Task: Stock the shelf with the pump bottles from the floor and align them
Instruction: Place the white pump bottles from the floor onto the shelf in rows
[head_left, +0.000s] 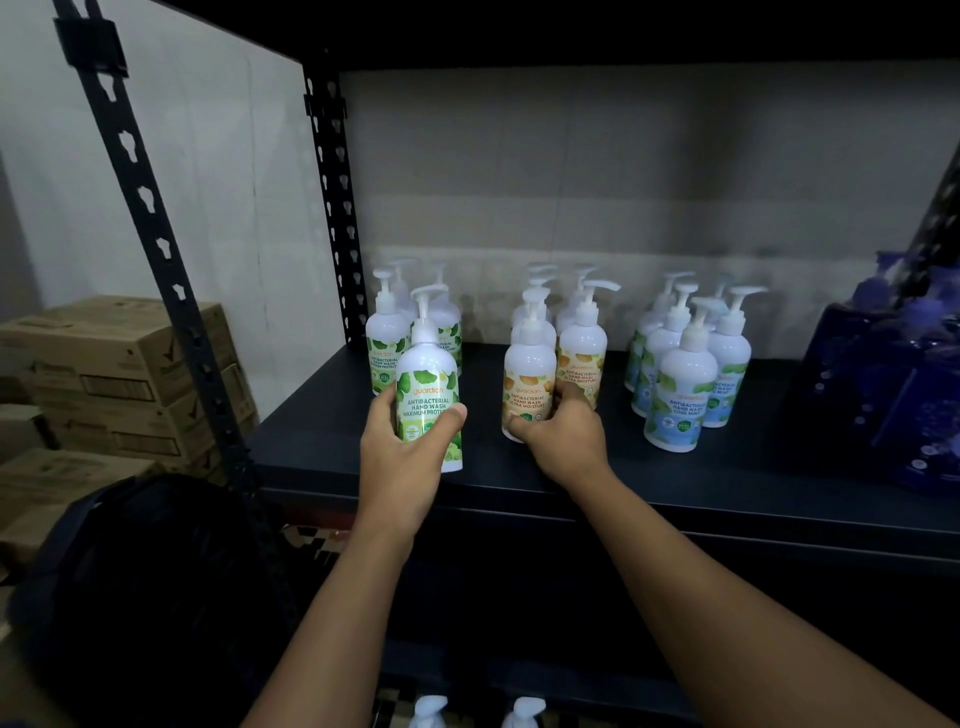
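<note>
- Green-label bottle (427, 384) is in your left hand (400, 452), fingers and thumb wrapped round its lower body. It's at the shelf (727, 467) front, 6 o'clock of the green group (384, 338). Can't tell if its base is down on the board.
- Your right hand (566, 436) grips the front orange-label bottle (529, 384) low on its body. That one stands on the shelf, 3 o'clock of the green one and near it.
- Blue-label group (680, 395) is further out at 3 o'clock, dark blue packs (883, 389) beyond it.
- Handling, my read: stiff plastic, glossy label, likely slippery. If full, moderate weight and a bit tippy with the tall pump.
- Take hold round the body at label height. Skip the pump head, it may swivel or depress.
- For aligning, slide rather than lift. The rows are packed close, so a knock could topple neighbours.
- Two more pump tops (431, 709) show at 6 o'clock, below the shelf.
</note>
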